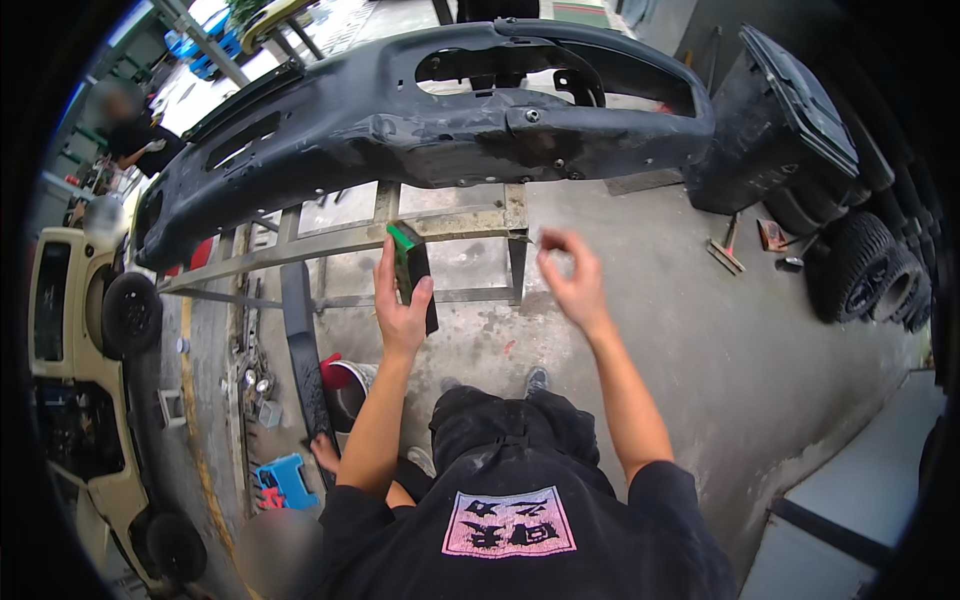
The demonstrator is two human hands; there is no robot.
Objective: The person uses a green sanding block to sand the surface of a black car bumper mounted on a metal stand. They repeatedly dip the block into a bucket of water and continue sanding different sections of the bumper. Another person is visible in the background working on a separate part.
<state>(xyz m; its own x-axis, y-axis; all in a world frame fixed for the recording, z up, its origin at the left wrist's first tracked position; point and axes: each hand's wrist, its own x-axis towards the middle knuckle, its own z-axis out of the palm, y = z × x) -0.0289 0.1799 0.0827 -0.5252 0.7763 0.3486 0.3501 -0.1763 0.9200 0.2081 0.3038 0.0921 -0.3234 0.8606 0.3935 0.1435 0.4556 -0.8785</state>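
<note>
My left hand [399,305] is closed around a black-and-green sanding block [418,272], held upright in front of the metal stand. My right hand [573,278] is raised to the right of the stand's corner, thumb and forefinger curled together in a pinch. Whatever sits between those fingertips, if anything, is too small to make out. Beyond both hands a large black car bumper [450,140] lies across the metal stand [440,226], apart from either hand. Dull, scuffed patches show on its surface.
Right of the bumper stand a black wheeled bin [760,140], a brush [727,258] and tyres [858,268]. On the left are a white bucket [352,375], a long dark trim piece [300,335], a blue case [288,482] and a beige vehicle [75,265]. Another person crouches beside my left arm.
</note>
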